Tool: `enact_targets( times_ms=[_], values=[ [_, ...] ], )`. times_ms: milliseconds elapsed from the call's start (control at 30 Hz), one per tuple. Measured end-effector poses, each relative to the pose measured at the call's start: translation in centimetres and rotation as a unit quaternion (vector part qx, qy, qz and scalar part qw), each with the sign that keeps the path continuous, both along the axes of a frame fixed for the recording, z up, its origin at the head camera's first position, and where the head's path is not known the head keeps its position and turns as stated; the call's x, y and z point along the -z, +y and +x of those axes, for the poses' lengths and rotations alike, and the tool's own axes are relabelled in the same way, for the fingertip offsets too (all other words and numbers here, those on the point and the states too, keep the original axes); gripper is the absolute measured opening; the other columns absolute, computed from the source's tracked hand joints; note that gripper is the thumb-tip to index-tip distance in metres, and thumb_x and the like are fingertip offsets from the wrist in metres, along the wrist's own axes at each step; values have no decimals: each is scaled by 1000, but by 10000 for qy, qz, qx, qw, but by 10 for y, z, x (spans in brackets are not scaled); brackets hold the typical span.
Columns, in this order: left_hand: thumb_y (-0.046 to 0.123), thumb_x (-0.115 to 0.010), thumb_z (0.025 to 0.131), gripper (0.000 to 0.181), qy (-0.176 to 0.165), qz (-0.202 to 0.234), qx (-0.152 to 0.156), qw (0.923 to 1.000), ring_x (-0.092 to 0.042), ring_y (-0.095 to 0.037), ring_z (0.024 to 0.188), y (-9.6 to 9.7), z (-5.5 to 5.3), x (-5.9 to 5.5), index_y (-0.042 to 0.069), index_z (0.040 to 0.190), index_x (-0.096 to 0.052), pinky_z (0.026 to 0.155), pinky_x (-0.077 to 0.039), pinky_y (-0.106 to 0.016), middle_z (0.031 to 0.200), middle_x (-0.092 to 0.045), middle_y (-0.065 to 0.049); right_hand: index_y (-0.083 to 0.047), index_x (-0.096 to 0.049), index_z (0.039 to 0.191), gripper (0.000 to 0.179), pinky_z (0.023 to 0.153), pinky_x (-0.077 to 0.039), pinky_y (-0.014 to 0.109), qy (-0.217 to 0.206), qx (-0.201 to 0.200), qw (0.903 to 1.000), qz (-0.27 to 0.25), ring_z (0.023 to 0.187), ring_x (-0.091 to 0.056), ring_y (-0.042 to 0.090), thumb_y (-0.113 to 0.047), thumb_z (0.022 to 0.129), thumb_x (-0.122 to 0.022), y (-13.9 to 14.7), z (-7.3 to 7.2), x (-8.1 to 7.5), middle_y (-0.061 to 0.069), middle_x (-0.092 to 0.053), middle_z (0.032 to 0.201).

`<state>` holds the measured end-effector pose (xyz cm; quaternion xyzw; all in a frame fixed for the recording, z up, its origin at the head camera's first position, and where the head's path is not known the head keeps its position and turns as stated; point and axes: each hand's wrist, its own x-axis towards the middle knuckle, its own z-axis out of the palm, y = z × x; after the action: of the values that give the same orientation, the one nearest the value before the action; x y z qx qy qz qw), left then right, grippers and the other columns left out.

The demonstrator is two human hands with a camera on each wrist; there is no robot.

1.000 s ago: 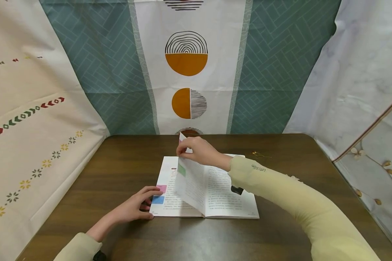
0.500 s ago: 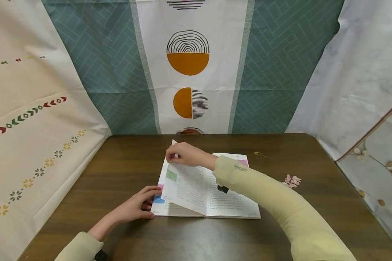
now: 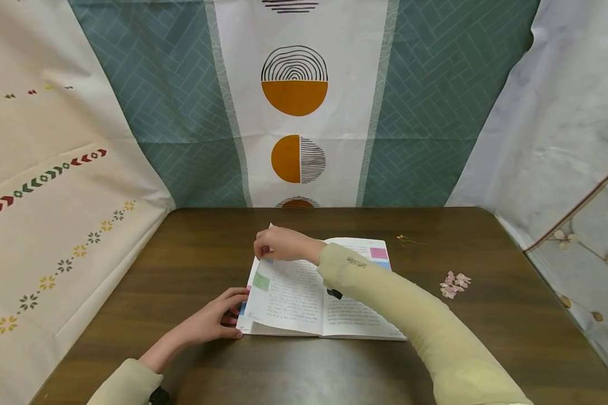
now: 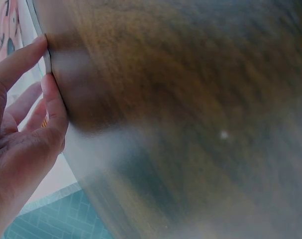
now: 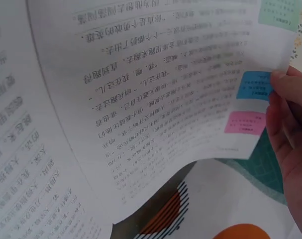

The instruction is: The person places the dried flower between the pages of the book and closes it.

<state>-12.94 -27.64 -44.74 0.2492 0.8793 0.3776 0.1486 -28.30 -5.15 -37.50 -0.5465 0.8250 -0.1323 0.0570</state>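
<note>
An open book [image 3: 357,320] lies on the wooden table in the head view, with printed text on both sides. My right hand [image 3: 286,244] pinches the upper outer edge of a page [image 3: 294,287], which slants low over the left half. In the right wrist view that page [image 5: 141,74] bows, with green, blue and pink blocks along its margin; the right thumb and fingers [image 5: 295,114] hold it beside the blue block. My left hand [image 3: 215,318] rests at the book's lower left edge, fingers loosely bent. Its fingertips touch the edge in the left wrist view.
Pink flowers [image 3: 455,284] and a thin yellow sprig [image 3: 409,239] lie on the table [image 3: 486,349] right of the book. A patterned curtain [image 3: 294,112] hangs behind the table's far edge, with pale cloths at both sides.
The right hand has carried the page leftward and down, from nearly upright to low over the left side. The sleeve moved left, uncovering the pink flowers. The left hand stays in place.
</note>
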Motion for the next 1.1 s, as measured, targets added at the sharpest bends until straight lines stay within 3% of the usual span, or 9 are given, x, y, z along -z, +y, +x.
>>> enact_targets(
  times_ms=[300,767,1100],
  values=[
    [19,-79,84,71,-68,-34,-39,10000,-53,-10,100,-1,0,-1,4,145,-44,84,-54,-22,153,-31,-19,-17,-73,100,8,91,-49,19,-143,109,9998,124,91,-61,9,-18,93,-69,-5,-4,15,-2,-68,102],
    [17,-78,84,73,-292,110,-134,9994,-54,-14,102,-1,1,-1,5,147,-42,86,-55,-28,154,-31,-20,-18,-72,103,11,86,-44,19,-323,379,9985,232,92,-52,11,-17,93,-69,-13,0,36,-1,-60,103],
    [16,-79,83,75,-261,146,-180,9994,-53,-15,102,-1,0,0,7,147,-41,84,-55,-25,153,-32,-18,-16,-71,104,13,87,-46,18,-220,333,9985,379,95,-54,10,-16,91,-71,-19,-5,48,0,-62,109]
  ],
)
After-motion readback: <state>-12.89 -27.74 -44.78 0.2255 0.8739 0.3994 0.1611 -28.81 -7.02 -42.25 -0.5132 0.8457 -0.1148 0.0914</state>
